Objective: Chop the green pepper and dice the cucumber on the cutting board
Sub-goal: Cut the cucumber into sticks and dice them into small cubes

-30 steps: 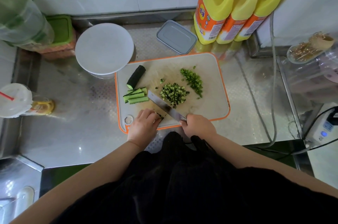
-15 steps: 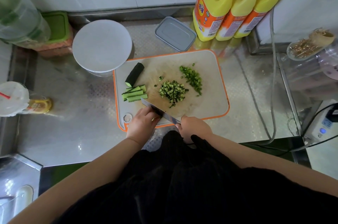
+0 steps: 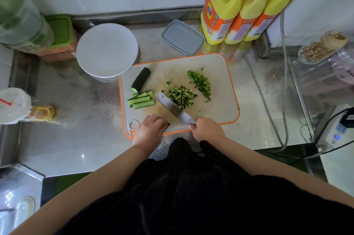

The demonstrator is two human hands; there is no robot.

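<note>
An orange-rimmed cutting board [image 3: 220, 73] lies on the steel counter. On it are a dark cucumber chunk [image 3: 140, 79], a stack of cucumber strips [image 3: 141, 99], a pile of diced cucumber [image 3: 181, 97] and chopped green pepper [image 3: 201, 83] further right. My right hand [image 3: 207, 129] grips the handle of a knife [image 3: 173, 108], whose blade lies against the diced pile's near-left side. My left hand [image 3: 150, 128] has its fingers curled over small cucumber pieces [image 3: 168, 124] at the board's near edge; most of them are hidden.
A white round lid [image 3: 107, 50] on a pot touches the board's far left corner. A grey lidded box [image 3: 183, 37] and three yellow bottles [image 3: 247, 4] stand behind. Cables [image 3: 285, 89] and a power strip [image 3: 337, 131] lie at right; a lidded cup [image 3: 13, 104] at left.
The knife moved from beside my left hand's fingers to the right, up against the diced cucumber pile. My left hand stayed over the pieces at the near edge.
</note>
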